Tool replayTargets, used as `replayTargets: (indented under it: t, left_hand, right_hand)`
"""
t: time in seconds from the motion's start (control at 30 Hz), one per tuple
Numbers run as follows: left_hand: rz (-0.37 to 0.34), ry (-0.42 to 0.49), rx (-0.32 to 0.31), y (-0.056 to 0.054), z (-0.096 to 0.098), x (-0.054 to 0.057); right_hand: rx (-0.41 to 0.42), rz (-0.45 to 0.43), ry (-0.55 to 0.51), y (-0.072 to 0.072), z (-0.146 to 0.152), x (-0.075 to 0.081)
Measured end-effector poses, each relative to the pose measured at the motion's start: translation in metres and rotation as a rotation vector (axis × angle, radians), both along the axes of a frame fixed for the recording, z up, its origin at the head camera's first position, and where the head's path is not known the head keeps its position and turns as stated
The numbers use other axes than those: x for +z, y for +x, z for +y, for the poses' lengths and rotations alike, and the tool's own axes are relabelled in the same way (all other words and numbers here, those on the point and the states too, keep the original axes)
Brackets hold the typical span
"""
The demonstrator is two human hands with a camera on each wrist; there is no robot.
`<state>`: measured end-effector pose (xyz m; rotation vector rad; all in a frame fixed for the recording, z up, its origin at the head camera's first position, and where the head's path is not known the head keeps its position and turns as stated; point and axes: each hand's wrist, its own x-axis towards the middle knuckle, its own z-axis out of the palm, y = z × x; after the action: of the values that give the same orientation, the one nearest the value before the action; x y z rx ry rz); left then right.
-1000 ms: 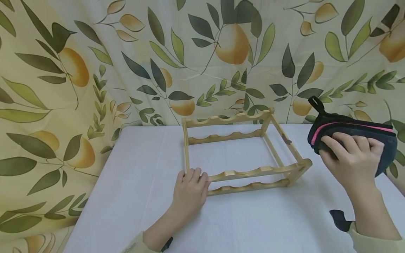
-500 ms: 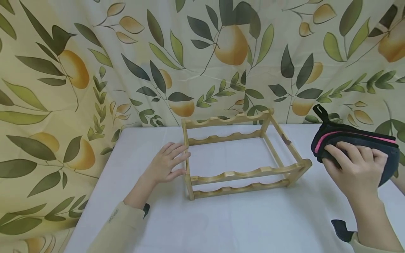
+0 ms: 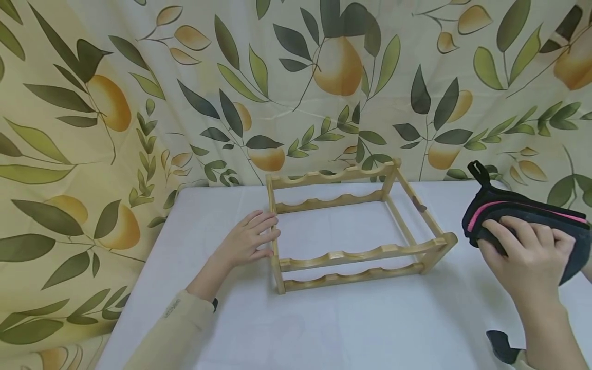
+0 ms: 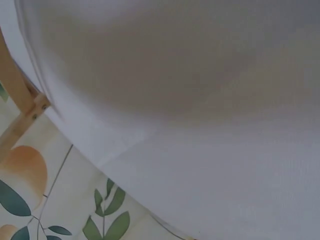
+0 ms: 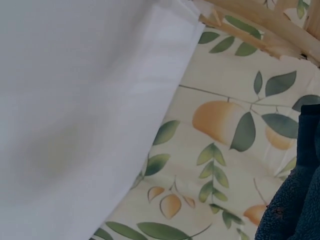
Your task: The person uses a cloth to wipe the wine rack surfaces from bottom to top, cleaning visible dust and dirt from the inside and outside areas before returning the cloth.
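Note:
A light wooden rack with wavy-edged rails stands on the white-covered table. In the head view my left hand lies at the rack's left upright, its fingers extended and fingertips at the wood. At the right, my right hand grips a folded dark navy towel with a pink band and a black hanging loop, raised over the table's right side. The towel shows its terry texture in the right wrist view. A corner of the rack appears in the left wrist view.
White cloth covers the table. Behind it and to the left hangs a curtain printed with fruit and leaves. At the far right edge, beyond the towel, a small part of a person's arm shows.
My left hand has left the rack's front left corner and moved back along its left upright. My right hand has drifted slightly right and down with the towel. The rack stays put.

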<state>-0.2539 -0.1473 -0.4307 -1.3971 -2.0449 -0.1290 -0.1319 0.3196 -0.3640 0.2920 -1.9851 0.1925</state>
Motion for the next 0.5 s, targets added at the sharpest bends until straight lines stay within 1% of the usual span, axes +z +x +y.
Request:
replayTargets:
  t: [0.27,0.5]
  left_hand:
    - [0.047,0.1,-0.034,0.006,0.011,-0.008]
    - [0.087,0.148,-0.044,0.015,0.021,-0.011]
  right_hand:
    - [-0.024,-0.025,-0.019,0.003,0.002,-0.004]
    - [-0.025,0.002,-0.044,0.001,0.001,-0.006]
